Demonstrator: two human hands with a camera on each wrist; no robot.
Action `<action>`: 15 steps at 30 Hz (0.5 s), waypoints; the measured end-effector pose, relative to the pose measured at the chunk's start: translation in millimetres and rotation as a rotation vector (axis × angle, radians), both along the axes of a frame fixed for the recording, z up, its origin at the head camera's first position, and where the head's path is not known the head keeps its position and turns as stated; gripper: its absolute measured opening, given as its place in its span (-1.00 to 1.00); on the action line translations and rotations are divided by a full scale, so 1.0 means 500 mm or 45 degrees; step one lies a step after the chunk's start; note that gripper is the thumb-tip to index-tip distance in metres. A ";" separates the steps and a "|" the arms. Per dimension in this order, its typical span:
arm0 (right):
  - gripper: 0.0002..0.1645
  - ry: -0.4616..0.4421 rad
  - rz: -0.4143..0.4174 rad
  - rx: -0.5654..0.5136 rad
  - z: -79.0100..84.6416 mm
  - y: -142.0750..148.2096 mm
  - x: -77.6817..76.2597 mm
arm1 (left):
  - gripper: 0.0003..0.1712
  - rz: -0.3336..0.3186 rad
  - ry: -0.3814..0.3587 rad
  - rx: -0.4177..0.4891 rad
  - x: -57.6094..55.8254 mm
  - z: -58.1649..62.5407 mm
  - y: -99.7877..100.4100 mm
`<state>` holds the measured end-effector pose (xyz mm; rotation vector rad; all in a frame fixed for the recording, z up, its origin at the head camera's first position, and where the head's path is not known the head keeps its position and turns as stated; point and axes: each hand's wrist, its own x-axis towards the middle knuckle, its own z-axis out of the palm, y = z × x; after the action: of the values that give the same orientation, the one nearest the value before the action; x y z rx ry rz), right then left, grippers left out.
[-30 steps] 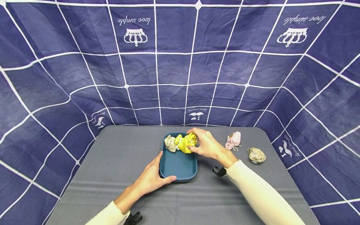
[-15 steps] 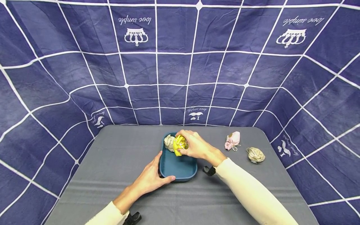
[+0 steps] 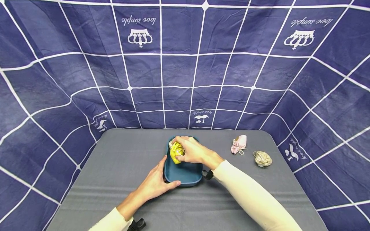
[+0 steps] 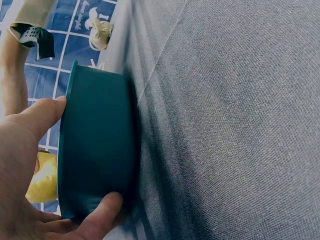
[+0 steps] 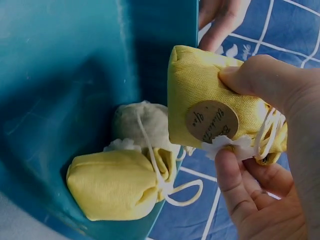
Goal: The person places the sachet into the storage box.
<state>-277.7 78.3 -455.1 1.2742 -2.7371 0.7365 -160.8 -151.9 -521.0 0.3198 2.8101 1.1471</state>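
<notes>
In the head view my left hand (image 3: 157,181) grips the near left corner of a dark blue plastic tray (image 3: 185,177), thumb at its near rim and fingers along its left side. My right hand (image 3: 192,152) pinches a yellow drawstring sachet (image 5: 197,77) over the tray's far left part. This sachet bears a round brown label (image 5: 212,120) and a white tag. Beneath it in the right wrist view, a second yellow sachet (image 5: 112,185) and a beige sachet (image 5: 132,122) lie in the tray. From the head, the right hand and held sachet mostly hide those two.
On the grey table (image 3: 124,147), right of the tray, lie a pink drawstring sachet (image 3: 240,143) and a beige one (image 3: 263,159). A blue cloth with white grid lines (image 3: 179,70) hangs behind the table and along both sides.
My right hand has carried the yellow sachet leftward within the tray, over the other sachets, covering most of them. My left hand keeps its hold on the tray corner.
</notes>
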 end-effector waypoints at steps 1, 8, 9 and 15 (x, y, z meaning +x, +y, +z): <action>-0.31 -0.006 0.003 0.011 -0.001 -0.003 0.000 | 0.59 0.000 -0.004 -0.004 0.000 0.000 0.000; -0.22 -0.010 0.026 0.125 -0.008 -0.021 0.004 | 0.58 -0.010 -0.005 0.024 0.002 0.001 0.004; -0.20 -0.013 0.033 0.140 -0.009 -0.022 0.006 | 0.58 -0.012 -0.002 0.023 0.003 0.001 0.004; -0.08 -0.047 0.043 0.155 -0.011 -0.021 0.011 | 0.58 -0.015 0.024 0.006 0.002 0.004 0.003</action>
<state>-272.0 67.8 -460.5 1.3460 -2.8357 0.6104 -160.1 -150.4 -518.9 0.3490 2.8180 1.1548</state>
